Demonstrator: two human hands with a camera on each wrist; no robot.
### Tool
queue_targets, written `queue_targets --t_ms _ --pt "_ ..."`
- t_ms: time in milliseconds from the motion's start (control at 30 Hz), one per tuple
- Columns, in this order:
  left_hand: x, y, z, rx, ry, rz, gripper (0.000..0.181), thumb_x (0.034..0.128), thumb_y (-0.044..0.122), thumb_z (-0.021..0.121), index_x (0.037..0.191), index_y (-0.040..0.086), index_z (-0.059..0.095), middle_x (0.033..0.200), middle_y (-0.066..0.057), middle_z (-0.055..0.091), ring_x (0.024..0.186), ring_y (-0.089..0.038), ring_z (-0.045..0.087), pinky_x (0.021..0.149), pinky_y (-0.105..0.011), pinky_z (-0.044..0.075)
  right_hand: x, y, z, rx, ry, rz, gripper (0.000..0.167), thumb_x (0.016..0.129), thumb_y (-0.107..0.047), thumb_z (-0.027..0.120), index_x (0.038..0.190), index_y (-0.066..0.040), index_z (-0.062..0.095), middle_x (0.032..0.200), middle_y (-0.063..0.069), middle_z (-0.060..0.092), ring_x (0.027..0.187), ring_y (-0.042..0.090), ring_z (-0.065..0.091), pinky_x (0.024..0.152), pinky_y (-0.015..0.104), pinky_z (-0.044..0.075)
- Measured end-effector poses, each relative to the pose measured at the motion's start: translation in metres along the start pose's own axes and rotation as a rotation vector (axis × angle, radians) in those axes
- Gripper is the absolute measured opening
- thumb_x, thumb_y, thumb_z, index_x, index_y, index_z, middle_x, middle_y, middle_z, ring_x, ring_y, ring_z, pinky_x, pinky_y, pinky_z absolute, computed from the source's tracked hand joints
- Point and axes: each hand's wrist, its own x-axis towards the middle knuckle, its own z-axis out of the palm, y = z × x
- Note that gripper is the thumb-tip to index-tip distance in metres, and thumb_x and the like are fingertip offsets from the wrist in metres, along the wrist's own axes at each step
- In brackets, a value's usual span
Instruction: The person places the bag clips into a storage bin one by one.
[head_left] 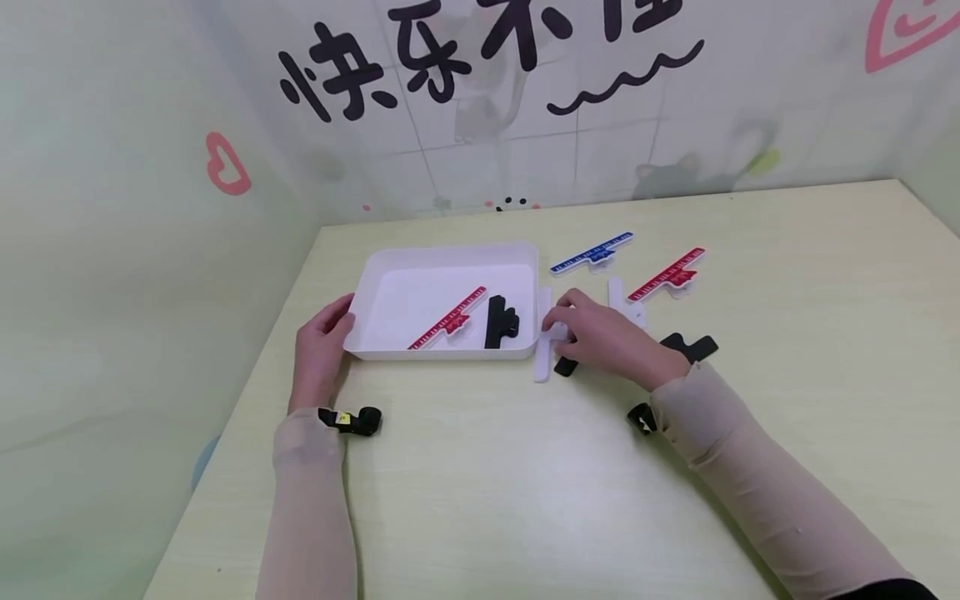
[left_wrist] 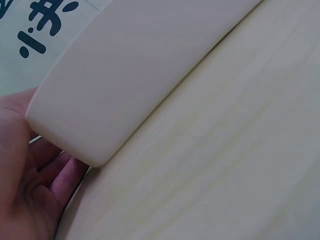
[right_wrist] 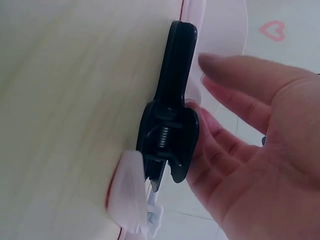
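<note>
My left hand (head_left: 321,350) grips the left end of a shallow white tray (head_left: 442,354), whose corner (left_wrist: 90,140) lies against the fingers. Inside the tray are a red ruler-marked clip (head_left: 450,318) and a black clip (head_left: 499,323). Right of the tray, my right hand (head_left: 607,340) reaches over a white clip (head_left: 542,367), fingertips at its handle; whether they touch it is hard to tell. Thumb and fingers stand apart in the right wrist view. A black clip (right_wrist: 175,75) lies closer under this hand, mostly hidden by it in the head view.
Beyond my right hand lie a blue ruler-marked clip (head_left: 592,254), a red one (head_left: 670,275) and another white clip (head_left: 617,293). One more black clip (head_left: 693,347) is beside the right wrist. A printed wall sheet (head_left: 480,158) borders the table's back edge.
</note>
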Motion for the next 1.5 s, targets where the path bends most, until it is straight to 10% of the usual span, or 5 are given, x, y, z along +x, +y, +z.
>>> queue_targets --t_ms 1500 --pt "0.001 0.0 0.001 -0.005 0.009 -0.006 0.034 0.0879 0.037 0.054 0.122 0.032 0.054 0.127 0.007 0.048 0.116 -0.011 0.041 0.094 -0.03 0.039 0.003 0.03 -0.021 0.196 0.009 -0.05 0.024 0.079 -0.042 0.064 0.099 -0.029 0.065 0.11 -0.008 0.053 0.09 0.013 0.051 0.078 0.031 0.044"
